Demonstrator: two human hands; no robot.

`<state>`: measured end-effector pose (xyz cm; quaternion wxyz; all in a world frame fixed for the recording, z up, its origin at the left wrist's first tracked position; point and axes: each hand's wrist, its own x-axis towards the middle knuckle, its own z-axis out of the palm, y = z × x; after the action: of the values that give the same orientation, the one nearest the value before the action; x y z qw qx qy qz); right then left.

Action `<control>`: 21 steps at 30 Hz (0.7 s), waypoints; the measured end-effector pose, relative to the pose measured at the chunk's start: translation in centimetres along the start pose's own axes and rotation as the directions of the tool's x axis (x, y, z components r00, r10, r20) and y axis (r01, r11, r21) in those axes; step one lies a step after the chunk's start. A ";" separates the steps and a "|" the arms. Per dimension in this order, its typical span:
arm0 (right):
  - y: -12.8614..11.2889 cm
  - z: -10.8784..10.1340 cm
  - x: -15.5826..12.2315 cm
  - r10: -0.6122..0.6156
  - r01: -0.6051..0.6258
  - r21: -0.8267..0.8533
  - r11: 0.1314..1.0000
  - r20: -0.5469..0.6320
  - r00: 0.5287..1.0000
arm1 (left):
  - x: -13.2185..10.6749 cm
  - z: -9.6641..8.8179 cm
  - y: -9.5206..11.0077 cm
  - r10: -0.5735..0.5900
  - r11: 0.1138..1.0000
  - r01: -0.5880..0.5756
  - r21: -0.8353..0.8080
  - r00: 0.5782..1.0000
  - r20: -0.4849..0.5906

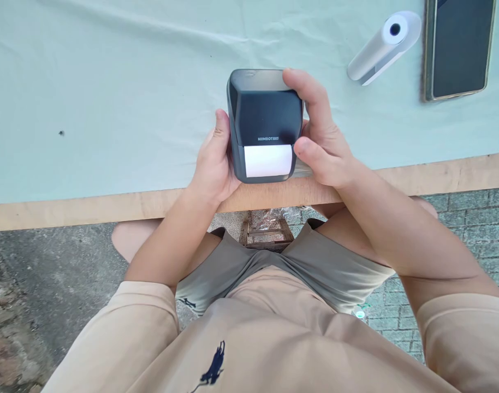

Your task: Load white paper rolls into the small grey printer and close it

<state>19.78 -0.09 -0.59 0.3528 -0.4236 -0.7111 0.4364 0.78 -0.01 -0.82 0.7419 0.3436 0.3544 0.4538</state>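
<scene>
Beige shirt point(282, 344), dark rounded NIIMBOT device point(267, 115), white paper strip point(268, 160)

Likely outdoor yard | brick paving point(479, 240) | rough ground point(77, 273) | cloth-covered table point(69, 215)

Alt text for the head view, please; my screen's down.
A person's left hand and right hand hold a black, rounded plastic printer, a white paper strip at its front, above the near edge of a table with a pale green cover. Beyond the right hand are a white paper roll and a black-screened rectangular phone.
</scene>
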 end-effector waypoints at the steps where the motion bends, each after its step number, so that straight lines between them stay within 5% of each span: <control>1: 0.1 0.0 0.0 -0.015 0.015 0.004 1.000 -0.008 1.000 | 0.0 0.0 0.0 -0.004 1.000 0.004 0.005 1.000 0.002; 21: -1.0 -1.5 1.8 -0.199 0.198 -0.058 0.978 0.002 0.980 | 0.0 0.4 -0.1 0.005 1.000 -0.002 0.025 0.995 -0.101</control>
<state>20.05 1.77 1.07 0.3836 -0.3615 -0.7615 0.3772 1.14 -0.13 -0.71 0.7178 0.3303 0.3965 0.4674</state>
